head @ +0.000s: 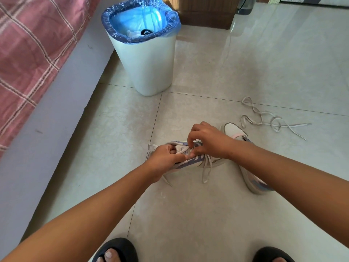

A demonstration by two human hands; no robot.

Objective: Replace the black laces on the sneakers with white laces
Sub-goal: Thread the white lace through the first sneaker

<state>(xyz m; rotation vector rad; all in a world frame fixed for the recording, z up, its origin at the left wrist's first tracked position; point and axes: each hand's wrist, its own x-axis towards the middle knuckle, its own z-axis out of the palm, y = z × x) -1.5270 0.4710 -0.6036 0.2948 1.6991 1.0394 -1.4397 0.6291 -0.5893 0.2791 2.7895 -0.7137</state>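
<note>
Floor: pale glossy tiles [207,214]; bed [28,53] far left; bin [147,67] behind | sneaker [190,162] lay mid-floor | left hand [166,157] pinched its white lace [182,151] | right hand [209,140] pinched the lace at the eyelets | second sneaker [251,178] right; spare lace [264,118] far right

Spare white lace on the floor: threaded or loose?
Loose: the flat white shoelace lies tangled on the glossy tile floor, apart from both sneakers.

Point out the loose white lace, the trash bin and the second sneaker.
loose white lace [271,119]: head view, middle of its tangle.
trash bin [149,67]: head view, white front wall.
second sneaker [233,129]: head view, white toe.
</note>
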